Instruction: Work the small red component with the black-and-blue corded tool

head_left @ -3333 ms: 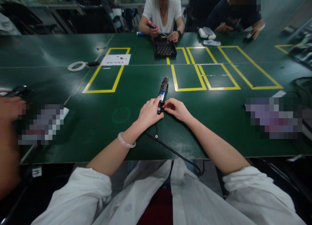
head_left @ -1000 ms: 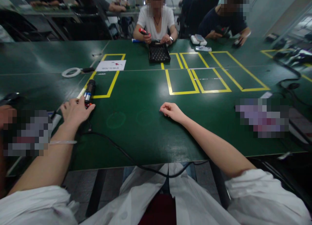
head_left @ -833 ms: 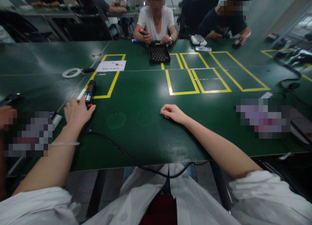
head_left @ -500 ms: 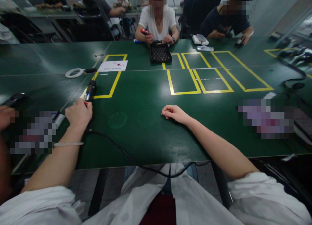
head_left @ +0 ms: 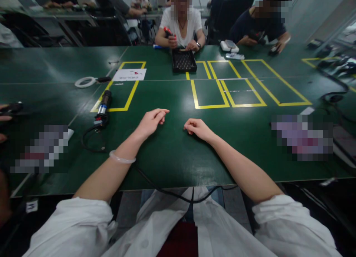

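Note:
A black electric screwdriver (head_left: 103, 105) with a blue band lies on the green table (head_left: 172, 149) at the left, by a yellow taped rectangle (head_left: 122, 87). Its black cable (head_left: 91, 147) loops beside it and runs off the near edge. My left hand (head_left: 151, 120) rests in the middle of the table, fingers loosely extended, holding nothing, well right of the screwdriver. My right hand (head_left: 197, 128) lies close beside it with fingers curled in; nothing shows in them. A pale bangle (head_left: 121, 158) sits on my left wrist.
Across the table a person in white works over a black tray (head_left: 184, 61) with a red tool (head_left: 168, 30). Another person sits at the far right. More yellow taped rectangles (head_left: 230, 86), a white ring (head_left: 85, 81) and a paper sheet (head_left: 129, 74) lie farther off. Someone's hand (head_left: 4, 118) shows at the left edge.
My left hand let go of the screwdriver at the left and moved back to the middle beside my right hand. The screwdriver stays by the yellow rectangle. My right hand barely moved.

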Tool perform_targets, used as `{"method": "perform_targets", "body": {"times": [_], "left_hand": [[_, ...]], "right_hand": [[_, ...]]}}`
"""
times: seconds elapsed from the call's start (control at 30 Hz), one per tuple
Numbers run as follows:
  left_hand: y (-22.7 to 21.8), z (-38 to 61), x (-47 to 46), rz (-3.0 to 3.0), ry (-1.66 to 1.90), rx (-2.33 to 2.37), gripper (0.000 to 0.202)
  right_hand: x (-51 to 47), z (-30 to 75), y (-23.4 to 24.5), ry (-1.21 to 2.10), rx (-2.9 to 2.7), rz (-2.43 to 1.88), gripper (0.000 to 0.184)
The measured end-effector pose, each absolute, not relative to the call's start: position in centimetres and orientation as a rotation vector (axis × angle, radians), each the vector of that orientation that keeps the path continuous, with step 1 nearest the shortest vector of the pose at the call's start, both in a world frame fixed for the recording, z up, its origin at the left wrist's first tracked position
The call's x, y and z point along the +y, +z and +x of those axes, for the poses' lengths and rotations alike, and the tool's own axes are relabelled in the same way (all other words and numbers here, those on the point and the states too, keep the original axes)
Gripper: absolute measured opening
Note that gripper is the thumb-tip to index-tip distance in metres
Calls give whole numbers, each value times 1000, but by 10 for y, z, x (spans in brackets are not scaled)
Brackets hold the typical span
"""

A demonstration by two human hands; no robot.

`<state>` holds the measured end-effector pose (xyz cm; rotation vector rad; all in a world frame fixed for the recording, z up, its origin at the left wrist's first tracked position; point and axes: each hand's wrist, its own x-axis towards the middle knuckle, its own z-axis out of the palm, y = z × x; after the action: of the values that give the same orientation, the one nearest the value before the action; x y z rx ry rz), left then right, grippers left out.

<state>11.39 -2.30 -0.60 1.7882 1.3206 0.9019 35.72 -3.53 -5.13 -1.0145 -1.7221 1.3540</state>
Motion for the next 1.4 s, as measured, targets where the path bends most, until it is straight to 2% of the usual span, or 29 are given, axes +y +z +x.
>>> {"method": "perform_targets", "body": {"times": [0.1, 0.23, 0.4, 0.63, 0.87, 1.0, 1.4], "left_hand": [[-15, 152, -32, 1593, 847, 1102, 50], [-28, 168, -43, 1533, 752, 963, 58], [-39, 166, -46, 1538, 730, 873, 56], [-52, 166, -40, 1314, 809, 899, 39], [-49, 165, -42, 1370, 760, 868, 33], [-49, 164, -42, 1380, 758, 860, 34], [-45, 166, -45, 1400, 787, 874, 36]], "right_hand": [[-37, 360, -54, 1394, -1664, -919, 26], [-41, 360, -55, 1462, -1636, -772, 43], [-47, 355, -55, 1531, -1645, -623, 35], [-44, 358, -61, 1380, -1625, -801, 36], [-45, 359, -58, 1363, -1630, -802, 37], [-45, 360, -56, 1366, -1624, -847, 40], [-42, 364, -53, 1323, -1619, -904, 37]]}}
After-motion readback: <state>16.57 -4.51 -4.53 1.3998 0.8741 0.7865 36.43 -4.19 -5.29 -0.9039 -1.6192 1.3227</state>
